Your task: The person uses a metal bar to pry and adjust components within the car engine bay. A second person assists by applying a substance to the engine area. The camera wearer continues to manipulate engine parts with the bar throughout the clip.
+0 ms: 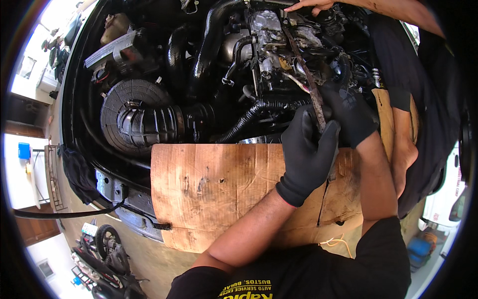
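Observation:
A long rusty metal bar (304, 70) slants over the engine (266, 25) from its far side down to my hands. My left hand (307, 152), in a black glove, is closed around the bar's near end, thumb up beside it. Just right of the bar is my right hand (351, 112), also in a black glove, close against the bar. Its fingers are dark and mostly hidden, so their grip does not show. Another person's bare hand (313, 5) reaches in from the upper right, a finger stretched out near the bar's far end.
Brown cardboard (214, 194) covers the front edge of the engine bay before me. A round black air filter housing (134, 112) and ribbed hoses stand at left. The other person's bare foot (404, 154) rests close to my right arm. A motorcycle (107, 254) stands at lower left.

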The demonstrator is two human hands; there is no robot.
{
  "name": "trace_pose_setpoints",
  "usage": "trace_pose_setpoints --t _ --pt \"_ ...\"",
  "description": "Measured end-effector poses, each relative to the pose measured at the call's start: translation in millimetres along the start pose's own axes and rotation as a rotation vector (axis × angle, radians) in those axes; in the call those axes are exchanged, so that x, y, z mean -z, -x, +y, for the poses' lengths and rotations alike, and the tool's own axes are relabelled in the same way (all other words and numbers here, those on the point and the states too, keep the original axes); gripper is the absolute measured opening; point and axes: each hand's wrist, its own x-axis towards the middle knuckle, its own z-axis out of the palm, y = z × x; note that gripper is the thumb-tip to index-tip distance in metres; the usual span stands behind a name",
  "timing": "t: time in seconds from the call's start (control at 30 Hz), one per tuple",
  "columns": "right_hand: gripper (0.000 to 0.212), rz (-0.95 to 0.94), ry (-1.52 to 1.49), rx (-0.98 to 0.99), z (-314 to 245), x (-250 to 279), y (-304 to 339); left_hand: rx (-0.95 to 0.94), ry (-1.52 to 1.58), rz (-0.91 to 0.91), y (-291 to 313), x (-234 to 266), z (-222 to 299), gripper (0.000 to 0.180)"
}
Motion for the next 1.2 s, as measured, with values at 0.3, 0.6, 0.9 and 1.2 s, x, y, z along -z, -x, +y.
trace_pose_setpoints --t 0.3,0.6,0.9,1.2 --pt "0.036 -0.04 -0.065 0.009 -15.1 15.7 6.7 0.063 0.05 -0.006 1.2 1.3 6.3 0.015" --pt "0.037 0.009 0.016 0.13 4.1 1.7 2.6 0.031 -0.009 -0.039 -0.1 5.7 3.3 0.014" --pt "0.037 0.116 -0.054 0.093 -1.3 -2.4 0.4 0.008 0.05 0.038 -3.0 0.5 0.7 0.016" --pt "0.053 -0.127 -0.202 -0.264 24.3 -17.0 5.6 0.113 0.075 -0.041 0.1 0.6 6.0 0.014"
